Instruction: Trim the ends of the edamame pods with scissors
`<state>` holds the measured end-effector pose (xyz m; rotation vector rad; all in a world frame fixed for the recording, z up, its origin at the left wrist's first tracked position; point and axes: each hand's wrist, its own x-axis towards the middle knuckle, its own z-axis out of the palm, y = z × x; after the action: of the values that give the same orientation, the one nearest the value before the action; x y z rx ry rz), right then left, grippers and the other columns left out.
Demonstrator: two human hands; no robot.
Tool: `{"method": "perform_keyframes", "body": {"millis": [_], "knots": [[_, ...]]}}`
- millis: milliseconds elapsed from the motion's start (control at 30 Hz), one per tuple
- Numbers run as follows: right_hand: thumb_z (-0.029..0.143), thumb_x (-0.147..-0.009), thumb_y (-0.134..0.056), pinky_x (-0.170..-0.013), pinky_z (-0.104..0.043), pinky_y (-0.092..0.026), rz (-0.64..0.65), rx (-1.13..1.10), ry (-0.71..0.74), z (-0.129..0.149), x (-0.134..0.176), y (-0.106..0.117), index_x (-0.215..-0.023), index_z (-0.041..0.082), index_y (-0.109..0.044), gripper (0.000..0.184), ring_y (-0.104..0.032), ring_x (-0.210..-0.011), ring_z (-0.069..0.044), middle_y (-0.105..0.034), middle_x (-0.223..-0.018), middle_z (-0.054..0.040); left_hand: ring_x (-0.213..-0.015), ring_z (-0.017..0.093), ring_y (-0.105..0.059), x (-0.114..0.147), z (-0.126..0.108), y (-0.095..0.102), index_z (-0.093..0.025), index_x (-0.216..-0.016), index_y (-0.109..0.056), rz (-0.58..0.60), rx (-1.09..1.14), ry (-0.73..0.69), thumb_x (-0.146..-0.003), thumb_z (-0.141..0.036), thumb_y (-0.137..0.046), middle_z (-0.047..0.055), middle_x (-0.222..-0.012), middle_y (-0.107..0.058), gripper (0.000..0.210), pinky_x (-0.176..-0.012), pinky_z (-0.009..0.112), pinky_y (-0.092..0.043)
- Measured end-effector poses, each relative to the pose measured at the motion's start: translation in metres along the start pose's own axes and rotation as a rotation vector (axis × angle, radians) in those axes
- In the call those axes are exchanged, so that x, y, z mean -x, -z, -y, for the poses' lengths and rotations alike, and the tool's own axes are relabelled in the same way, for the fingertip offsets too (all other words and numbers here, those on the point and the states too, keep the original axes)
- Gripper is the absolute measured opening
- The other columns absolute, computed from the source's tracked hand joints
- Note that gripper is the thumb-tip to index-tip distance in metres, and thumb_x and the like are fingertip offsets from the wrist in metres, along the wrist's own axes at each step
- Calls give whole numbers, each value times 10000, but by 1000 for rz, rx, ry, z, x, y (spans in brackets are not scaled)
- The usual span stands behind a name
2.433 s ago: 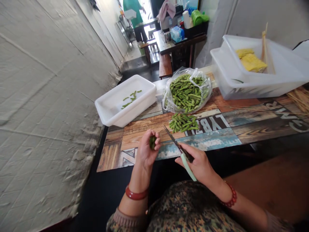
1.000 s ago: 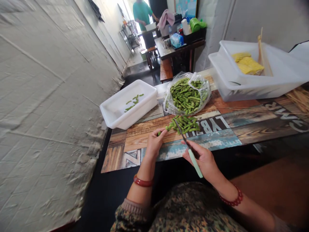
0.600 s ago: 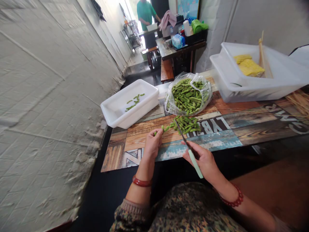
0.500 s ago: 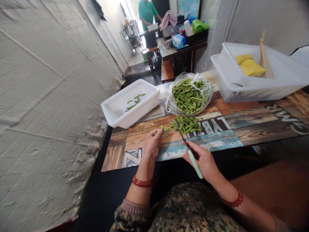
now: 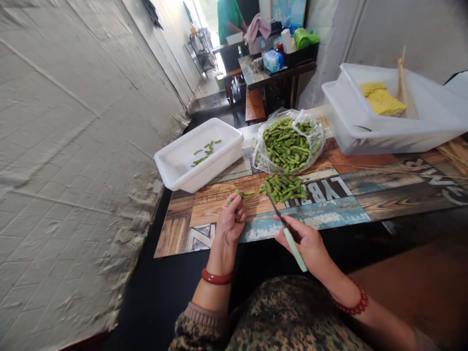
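Observation:
My left hand is closed around some green edamame pods, their ends poking out past the thumb and fingers. Scissors with a pale green handle are in my right hand; my fingers hide the other handle loop. Their dark blades point away from me, with the tips at the left edge of a loose heap of edamame pods. Right behind the heap stands an open clear plastic bag full of pods. To the left, a white plastic tub holds several pods on its floor.
Nested white tubs with yellow packets and sticks stand at the right of the patterned tabletop. Thin skewers lie by them. A white wall runs along the left. Farther off, a person in green stands behind a cluttered table.
My left hand has turned palm-up and drawn the pods slightly back from the heap. My right hand with the scissors has hardly moved. The view has shifted a little.

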<state>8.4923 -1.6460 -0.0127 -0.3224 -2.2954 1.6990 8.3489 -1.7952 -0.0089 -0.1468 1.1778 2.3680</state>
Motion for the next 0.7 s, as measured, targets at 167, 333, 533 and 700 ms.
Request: {"method": "perform_keyframes", "body": {"millis": [167, 333, 533, 700], "knots": [[393, -812, -651, -720, -276, -584, 19, 2, -24, 2, 0, -1, -1149, 152, -700, 417, -713, -758, -192, -747, -873, -58, -384, 5, -229, 0, -1, 4, -163, -856, -582, 50, 59, 57, -718, -227, -763, -106, -562, -321, 237, -356, 137, -184], [398, -812, -646, -732, -291, -585, 17, 10, -30, 3, 1, -3, -1149, 152, -701, 421, -714, -751, -197, -749, -870, -59, -401, -4, -259, -1, 1, 8, -123, -823, -616, 23, 61, 67, -702, -232, -775, -89, -576, -374, 228, -363, 132, -184], [394, -806, -648, -705, -291, -587, 13, 69, -14, 1, 3, -4, -1144, 155, -708, 418, -714, -732, -204, -752, -848, -64, -395, -5, -270, 11, 2, 2, -137, -879, -665, 17, -74, -44, -679, -294, -813, -76, -585, -448, 295, -387, 150, -182], [373, -802, -659, -699, -300, -586, 41, 134, 22, 0, 3, -5, -1158, 187, -698, 403, -701, -690, -200, -746, -816, -53, -406, 6, -289, 32, -2, -6, -155, -828, -670, 45, -148, -106, -696, -305, -797, -53, -597, -501, 238, -406, 171, -201]]}}
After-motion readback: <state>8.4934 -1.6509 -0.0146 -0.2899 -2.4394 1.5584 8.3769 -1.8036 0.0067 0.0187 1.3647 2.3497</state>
